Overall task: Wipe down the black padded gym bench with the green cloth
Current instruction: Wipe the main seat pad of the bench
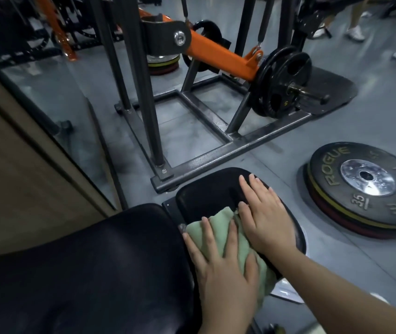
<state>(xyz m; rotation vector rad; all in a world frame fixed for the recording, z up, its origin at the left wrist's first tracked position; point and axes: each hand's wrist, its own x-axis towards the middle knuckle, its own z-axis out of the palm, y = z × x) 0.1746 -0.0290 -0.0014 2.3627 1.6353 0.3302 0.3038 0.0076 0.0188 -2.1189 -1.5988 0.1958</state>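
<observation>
From the head camera, the green cloth (225,239) lies bunched on the near part of the small seat pad (206,191) of the black padded gym bench, right at the gap where that pad meets the larger back pad (83,266) filling the lower left of the view. The left hand (225,261) lies flat on top of the cloth, fingers straight and spread apart, pressing it down rather than gripping it; its fingertips point away from the person toward the pad's far rim. The right hand (264,218) rests beside it, just to the right and a little farther out, fingers straight and loosely fanned, its inner edge touching the cloth's far right corner while most of the palm lies on bare vinyl. So the cloth sits under the left hand, which looks the one placed to drive a stroke, and the unwiped-looking stretch of seat pad lies ahead of the fingertips, along the pad's long axis running away and slightly left. The cloth is pale green, soft and terry-like, crumpled into folds, with a tail hanging over the pad's right edge near the wrist. The vinyl is glossy black with dull reflections. Beyond stand a steel machine frame (216,150) and a stack of Rogue weight plates (365,189) on the grey floor.
</observation>
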